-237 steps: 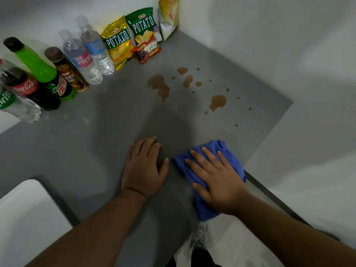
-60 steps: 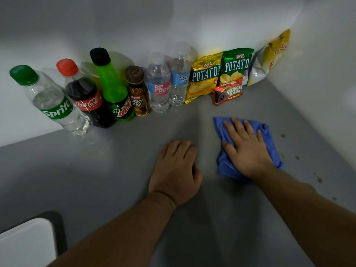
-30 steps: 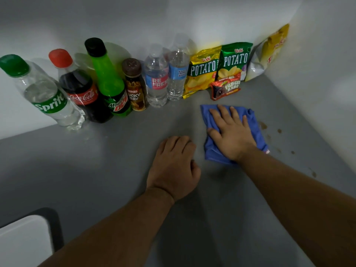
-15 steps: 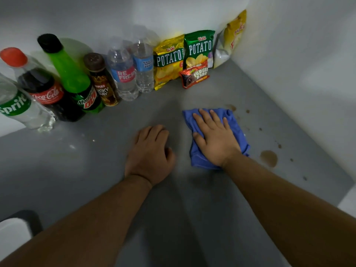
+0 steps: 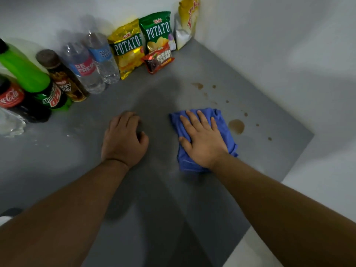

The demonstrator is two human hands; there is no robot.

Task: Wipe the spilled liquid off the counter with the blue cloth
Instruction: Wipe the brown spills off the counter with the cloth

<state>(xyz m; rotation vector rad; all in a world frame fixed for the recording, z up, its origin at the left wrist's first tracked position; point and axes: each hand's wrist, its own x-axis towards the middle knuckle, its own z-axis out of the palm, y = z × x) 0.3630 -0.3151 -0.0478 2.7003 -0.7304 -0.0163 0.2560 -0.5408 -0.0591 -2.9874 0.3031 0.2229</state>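
Head view: blue cloth [image 5: 223, 128] pulled back from snacks.

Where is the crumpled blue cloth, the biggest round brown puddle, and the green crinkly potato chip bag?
crumpled blue cloth [image 5: 224, 126]: head view, bare edge right of the fingers.
biggest round brown puddle [image 5: 236, 126]: head view, its middle.
green crinkly potato chip bag [image 5: 157, 31]: head view, on the white lettering.

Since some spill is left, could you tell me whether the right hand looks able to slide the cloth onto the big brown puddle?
Probably yes: the right hand lies flat on the cloth, and the puddle sits just beside its right edge, bare counter between.
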